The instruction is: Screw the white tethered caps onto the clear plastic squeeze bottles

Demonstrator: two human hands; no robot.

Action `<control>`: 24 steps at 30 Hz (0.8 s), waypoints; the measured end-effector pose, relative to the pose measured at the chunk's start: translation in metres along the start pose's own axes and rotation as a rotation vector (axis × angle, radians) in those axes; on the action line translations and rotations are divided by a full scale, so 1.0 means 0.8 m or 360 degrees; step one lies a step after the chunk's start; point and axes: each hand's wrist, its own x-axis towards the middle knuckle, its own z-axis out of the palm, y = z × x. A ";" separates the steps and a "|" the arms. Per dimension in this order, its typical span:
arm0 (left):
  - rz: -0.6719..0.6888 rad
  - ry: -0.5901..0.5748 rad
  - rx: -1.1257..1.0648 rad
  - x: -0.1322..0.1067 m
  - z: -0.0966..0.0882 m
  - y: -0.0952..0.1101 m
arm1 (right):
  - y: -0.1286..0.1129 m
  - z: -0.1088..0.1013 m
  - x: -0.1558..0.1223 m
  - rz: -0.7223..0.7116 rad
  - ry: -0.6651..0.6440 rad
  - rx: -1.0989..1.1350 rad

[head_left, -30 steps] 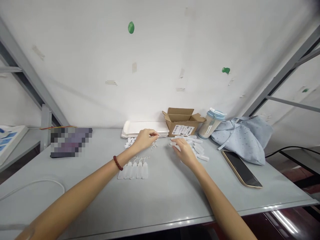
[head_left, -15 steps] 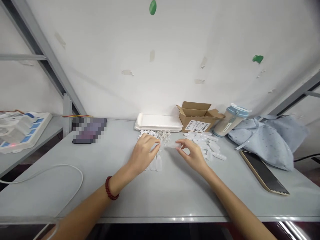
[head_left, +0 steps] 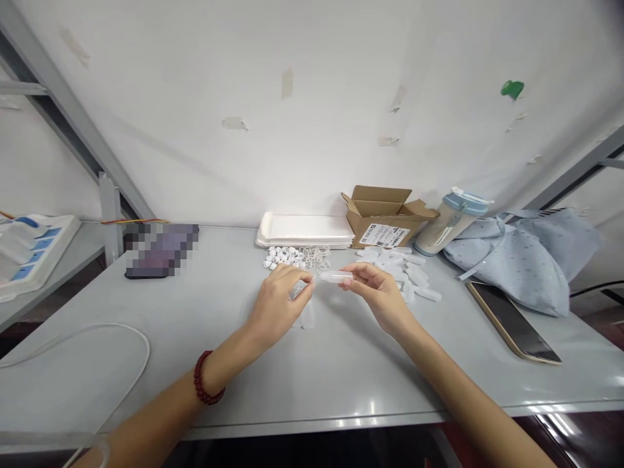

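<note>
From where I'm standing, a dark red beaded bracelet [head_left: 208, 378] is circling the person's left wrist, nearest of all, and a thin white cable [head_left: 141, 370] is curving over the grey tabletop [head_left: 361, 383] beyond that forearm. Off to the right, a dark-screened phone in a gold-edged case [head_left: 514, 323] is lying slantwise.

The left hand [head_left: 273, 305] is curling, its thumb and forefinger drawing close together at the tips; I can't tell whether they are gripping anything that small. Several flat translucent plastic tubes [head_left: 307, 316] are lying partly hidden beneath it.

The right hand [head_left: 383, 296] is half closing, thumb and fingers pinching one end of a slim translucent plastic tube [head_left: 336, 277]. That tube is hanging above the table between the two hands, its long axis running nearly level from side to side. Its tapering end is pointing left, at the left fingertips, just beside them; whether they are touching I can't make out.

Past the right hand, a loose heap of clear plastic tubes [head_left: 414, 276] is spreading, pointing every which way. Farther back, small white plastic caps [head_left: 284, 257] are clustering beside a tangle of white cords [head_left: 316, 255]. Behind these, a stack of shallow white trays [head_left: 309, 227] is sitting next to an open brown cardboard box [head_left: 377, 224], and a cream-and-blue lidded cup [head_left: 446, 227] is standing to the box's right.
</note>
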 end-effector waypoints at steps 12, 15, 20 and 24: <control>-0.0185 -0.0101 -0.0117 -0.007 0.006 0.009 | -0.003 0.003 -0.004 0.0106 -0.0342 -0.0012; -0.0204 -0.0124 -0.0112 -0.010 0.007 0.010 | -0.004 0.005 -0.005 0.0121 -0.0397 -0.0012; -0.0058 -0.0118 -0.0061 -0.011 0.008 0.010 | -0.005 0.007 -0.006 0.0119 -0.0431 0.0010; 0.0200 -0.0042 0.0020 -0.010 0.012 0.006 | -0.003 0.007 -0.006 0.0115 -0.0451 0.0014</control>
